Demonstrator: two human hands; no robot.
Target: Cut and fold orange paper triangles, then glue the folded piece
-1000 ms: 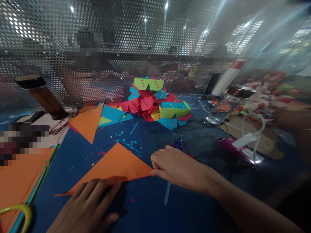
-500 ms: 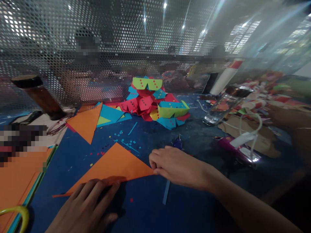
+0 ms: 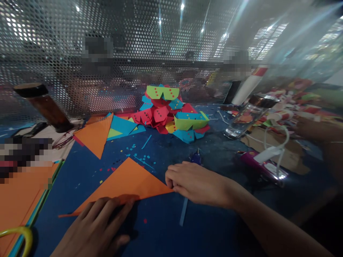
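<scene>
A folded triangle of orange paper lies on the blue table in front of me. My left hand rests along its near edge, fingers stretched out and pressing it down. At the triangle's right corner is my right hand, its fingers curled together on the tip, which they hide. Under that wrist a thin blue paper strip sticks out. Just behind the same hand sits a small dark blue object, partly hidden. Blue paper bits are scattered beyond the triangle's top corner.
Dotted paper masks form a pile at the back. Folded orange paper lies left of it. Two bottles and a purple device with a cable flank the area. Yellow scissors lie near left; another person's hand is at right.
My right hand has shifted very slightly to the right at the paper's corner. My left hand and the orange triangle look nearly unmoved.
</scene>
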